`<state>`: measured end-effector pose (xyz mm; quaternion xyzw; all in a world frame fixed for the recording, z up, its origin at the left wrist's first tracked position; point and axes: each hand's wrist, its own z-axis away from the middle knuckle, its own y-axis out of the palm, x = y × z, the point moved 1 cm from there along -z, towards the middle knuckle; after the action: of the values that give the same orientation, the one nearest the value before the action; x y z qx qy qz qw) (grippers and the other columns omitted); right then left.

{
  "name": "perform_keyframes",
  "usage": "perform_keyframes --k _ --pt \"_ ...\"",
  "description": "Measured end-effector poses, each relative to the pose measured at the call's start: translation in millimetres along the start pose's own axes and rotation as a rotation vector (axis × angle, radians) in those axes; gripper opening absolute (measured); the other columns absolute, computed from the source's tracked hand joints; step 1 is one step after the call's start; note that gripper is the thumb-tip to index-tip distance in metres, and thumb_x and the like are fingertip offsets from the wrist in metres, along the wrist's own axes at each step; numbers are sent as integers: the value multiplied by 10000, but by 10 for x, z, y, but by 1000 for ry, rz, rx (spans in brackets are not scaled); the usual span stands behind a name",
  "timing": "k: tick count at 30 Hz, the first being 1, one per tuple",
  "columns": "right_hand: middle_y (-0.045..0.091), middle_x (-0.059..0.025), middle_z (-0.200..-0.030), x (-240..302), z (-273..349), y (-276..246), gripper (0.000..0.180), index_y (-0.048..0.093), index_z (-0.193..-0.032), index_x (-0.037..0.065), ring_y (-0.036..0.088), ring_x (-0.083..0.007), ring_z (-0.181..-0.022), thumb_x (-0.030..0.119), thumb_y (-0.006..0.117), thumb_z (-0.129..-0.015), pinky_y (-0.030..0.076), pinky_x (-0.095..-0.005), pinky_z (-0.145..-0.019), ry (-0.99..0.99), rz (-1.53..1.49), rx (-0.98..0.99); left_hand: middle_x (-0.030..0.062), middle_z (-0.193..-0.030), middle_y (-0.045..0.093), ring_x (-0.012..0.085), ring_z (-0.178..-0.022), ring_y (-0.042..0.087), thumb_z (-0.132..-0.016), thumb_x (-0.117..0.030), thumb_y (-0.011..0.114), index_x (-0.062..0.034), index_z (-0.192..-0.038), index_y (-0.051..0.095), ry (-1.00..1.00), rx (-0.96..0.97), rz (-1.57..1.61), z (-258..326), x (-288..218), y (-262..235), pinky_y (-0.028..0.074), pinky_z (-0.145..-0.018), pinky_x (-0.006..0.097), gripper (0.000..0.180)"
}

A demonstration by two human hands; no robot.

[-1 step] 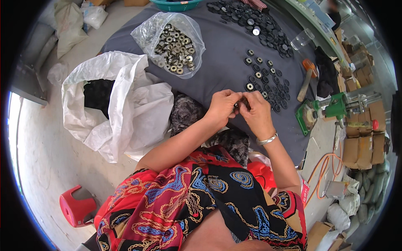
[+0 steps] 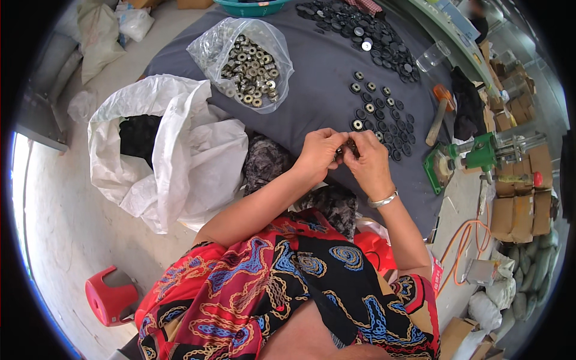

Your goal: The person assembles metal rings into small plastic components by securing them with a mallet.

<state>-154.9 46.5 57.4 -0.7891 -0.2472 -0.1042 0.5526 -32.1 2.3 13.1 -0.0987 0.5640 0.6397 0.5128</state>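
- The left hand (image 2: 321, 153) and the right hand (image 2: 369, 162) meet fingertip to fingertip over the near part of the grey table (image 2: 318, 96), both pinching one small ring-shaped part (image 2: 346, 150) between them.
- The part is mostly hidden by the fingers; only a dark, partly metallic edge shows, so its exact make cannot be told.
- The right wrist wears a silver bangle (image 2: 383, 200).
- Just beyond the hands on the table lies a loose group of small dark rings (image 2: 381, 114), some with pale metal centres, set out roughly in rows.
- Further across the table from the hands, a larger heap of dark rings (image 2: 366, 33) spreads near the far edge.
- To the left of that heap, well apart from the hands, a clear plastic bag (image 2: 246, 60) lies open, filled with metal-coloured rings.
- Off the table's left edge, a big white sack (image 2: 174, 156) stands open with dark pieces inside.
- To the right of the hands, at the table's right edge, a hammer with a wooden handle (image 2: 437, 120) lies beside a green hand press (image 2: 468, 159).
- A grey patterned cloth (image 2: 270, 165) lies under the left forearm at the table's near edge.
- A red stool (image 2: 111, 297) stands on the floor, well to the left and nearer than the table.
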Motion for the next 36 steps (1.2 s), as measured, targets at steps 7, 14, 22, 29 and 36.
perform_keyframes --k 7,14,22,29,36 --pt "617 -99 -790 -409 -221 -212 194 644 -941 32 620 -209 -634 44 680 -751 505 -308 -572 17 -20 -189 96 -727 547 200 -553 528 -939 -281 588 -10 -850 563 -81 29 141 -207 -66 -56 305 -389 254 286" --pt "657 -88 -734 -1933 -640 -636 171 679 -931 -7 605 -117 -627 79 665 -783 494 -260 -613 301 -10 -280 105 -756 541 235 -572 557 -994 -397 438 -18 -872 547 -216 13 243 -364 -143 -155 302 -400 275 413" --pt "652 -130 -772 -2412 -843 -484 224 696 -924 11 637 -254 -704 156 673 -755 500 -338 -705 265 280 -88 108 -799 559 231 -623 563 -994 -340 459 -22 -924 558 -173 49 238 -322 -123 -188 313 -399 255 340" --pt "657 -158 -793 -2434 -892 -418 220 698 -912 3 643 -283 -738 155 665 -757 499 -357 -717 280 282 -32 100 -798 560 208 -608 558 -1002 -283 455 -25 -935 548 -140 73 166 -314 -121 -178 311 -395 247 282" --pt "669 -215 -800 -2334 -1030 -413 215 701 -886 -6 656 -365 -784 166 637 -774 506 -413 -732 251 410 61 108 -804 575 215 -602 564 -1011 -336 406 -12 -950 560 -130 74 208 -295 -135 -198 318 -405 256 364"
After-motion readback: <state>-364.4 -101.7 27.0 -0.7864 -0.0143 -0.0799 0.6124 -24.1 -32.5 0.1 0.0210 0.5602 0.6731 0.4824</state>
